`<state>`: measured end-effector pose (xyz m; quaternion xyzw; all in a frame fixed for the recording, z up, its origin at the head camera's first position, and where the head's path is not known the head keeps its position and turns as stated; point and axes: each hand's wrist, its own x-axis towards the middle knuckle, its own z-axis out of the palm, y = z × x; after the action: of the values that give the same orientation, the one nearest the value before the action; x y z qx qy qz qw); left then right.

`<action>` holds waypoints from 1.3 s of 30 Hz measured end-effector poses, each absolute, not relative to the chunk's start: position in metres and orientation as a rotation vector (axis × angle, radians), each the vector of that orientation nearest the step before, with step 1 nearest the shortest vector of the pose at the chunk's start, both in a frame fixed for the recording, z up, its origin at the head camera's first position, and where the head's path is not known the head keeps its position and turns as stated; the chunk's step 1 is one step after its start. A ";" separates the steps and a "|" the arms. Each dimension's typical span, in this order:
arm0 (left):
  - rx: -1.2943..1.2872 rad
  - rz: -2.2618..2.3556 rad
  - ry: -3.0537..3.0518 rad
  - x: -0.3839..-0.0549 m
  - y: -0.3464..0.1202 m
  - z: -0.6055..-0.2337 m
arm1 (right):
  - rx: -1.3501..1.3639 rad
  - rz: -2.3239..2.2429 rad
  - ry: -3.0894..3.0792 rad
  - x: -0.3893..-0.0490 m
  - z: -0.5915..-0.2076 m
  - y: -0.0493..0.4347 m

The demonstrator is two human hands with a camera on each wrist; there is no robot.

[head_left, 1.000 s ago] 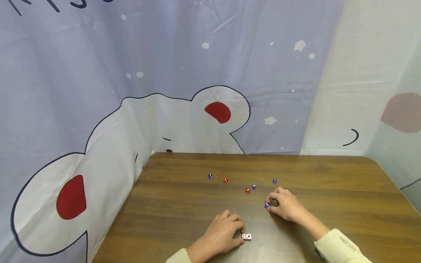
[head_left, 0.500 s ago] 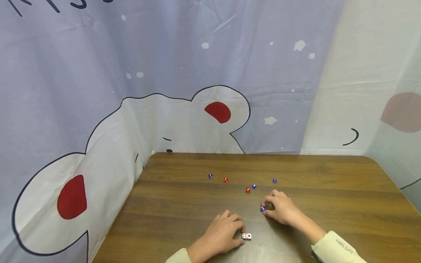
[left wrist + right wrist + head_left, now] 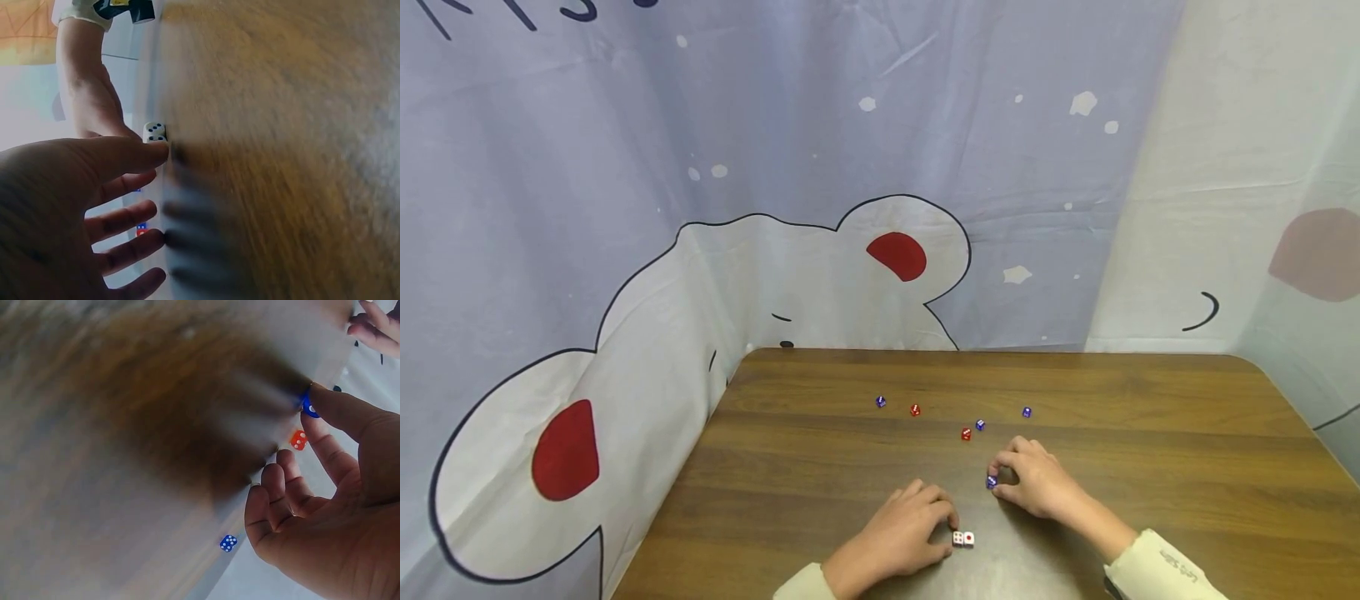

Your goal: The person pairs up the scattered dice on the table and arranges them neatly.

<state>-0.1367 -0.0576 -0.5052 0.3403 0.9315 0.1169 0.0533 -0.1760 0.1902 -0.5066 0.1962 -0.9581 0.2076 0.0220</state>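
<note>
Two white dice (image 3: 963, 540) stand side by side on the wooden table, pips up. My left hand (image 3: 898, 533) rests right beside them, thumb and index finger bracketing the left die. In the left wrist view those fingers are loosely spread, and the thumb partly hides a white die (image 3: 154, 130). Up and to the right of the pair, my right hand (image 3: 1037, 481) pinches a blue die (image 3: 992, 482) between thumb and index finger, low over the table. The right wrist view shows that blue die (image 3: 308, 405) largely covered by the thumb.
Farther back lie two red dice, one left (image 3: 915, 410) and one nearer (image 3: 966, 434). Blue dice lie at the far left (image 3: 881, 402), beside the nearer red die (image 3: 981, 425) and farther right (image 3: 1027, 412). A printed curtain (image 3: 820, 275) hangs behind the table (image 3: 820, 467).
My right hand has brought the pinched blue die left and toward me, nearer the white dice. My left hand has eased very slightly left; the white dice stay in place.
</note>
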 end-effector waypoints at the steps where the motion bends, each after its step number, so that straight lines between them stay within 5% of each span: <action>1: 1.030 0.361 2.824 -0.137 -0.058 -0.505 | 0.603 0.646 -2.975 -0.176 -0.506 0.190; 39: 0.894 0.405 2.954 -0.170 -0.091 -0.486 | 0.727 0.656 -2.952 -0.163 -0.506 0.168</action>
<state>-0.1704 -0.0907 -0.4863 0.2870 0.9489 0.1301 0.0143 -0.1634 0.1676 -0.5057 0.2337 -0.9491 0.2108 0.0155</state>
